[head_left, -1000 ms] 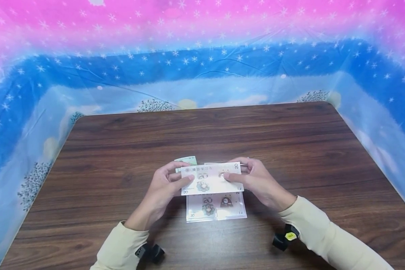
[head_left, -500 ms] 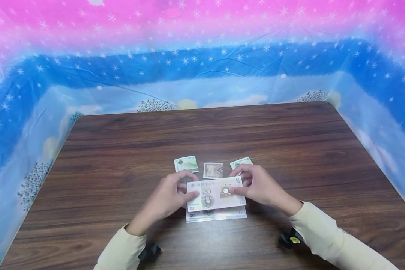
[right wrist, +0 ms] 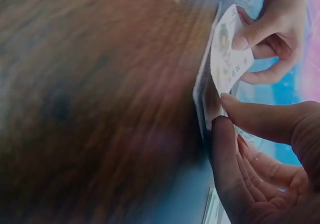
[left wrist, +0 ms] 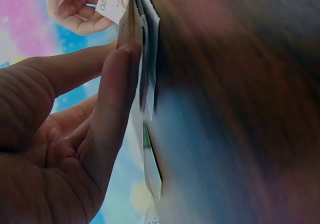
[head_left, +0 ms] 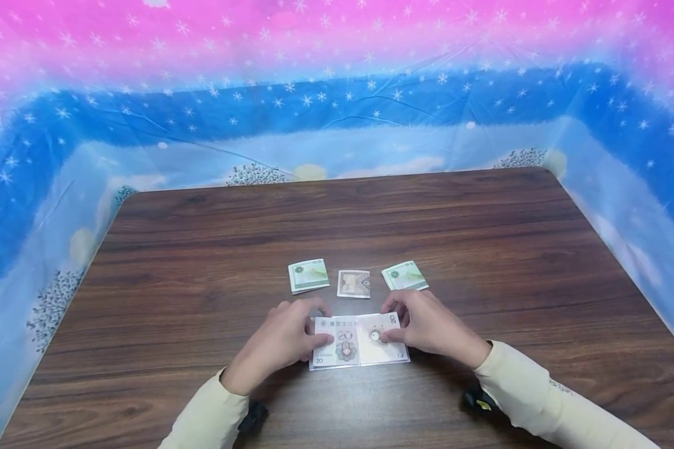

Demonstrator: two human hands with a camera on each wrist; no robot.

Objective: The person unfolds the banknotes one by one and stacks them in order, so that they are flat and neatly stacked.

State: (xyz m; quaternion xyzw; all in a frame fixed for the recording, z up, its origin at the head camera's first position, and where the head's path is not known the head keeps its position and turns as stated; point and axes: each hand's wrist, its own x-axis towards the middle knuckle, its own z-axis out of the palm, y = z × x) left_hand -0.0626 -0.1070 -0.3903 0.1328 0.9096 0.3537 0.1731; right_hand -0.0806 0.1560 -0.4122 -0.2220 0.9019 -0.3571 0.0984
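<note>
A pale play banknote (head_left: 346,340) marked 20 is stretched between my two hands, low over the table. Its left end is pinched between thumb and fingers of my left hand (head_left: 281,337). My right hand (head_left: 435,327) pinches the opposite end the same way. Directly beneath lie more pale notes, mostly covered by the top one; a thin strip of them shows along the near edge. From the side, in the left wrist view, the stacked notes (left wrist: 150,59) appear edge-on close to the tabletop. The right wrist view shows the held note (right wrist: 227,54) tilted above the lower ones.
Just beyond my hands lie a green folded note (head_left: 307,275) at left, a brownish folded note (head_left: 354,284) in the middle and another green folded note (head_left: 404,275) at right. The dark wooden table (head_left: 202,243) is enclosed by a pink and blue snowflake cloth (head_left: 337,93).
Both hands have brought the 20 note down and nearer, onto or close over the pale notes below. The three folded notes behind have come into full view.
</note>
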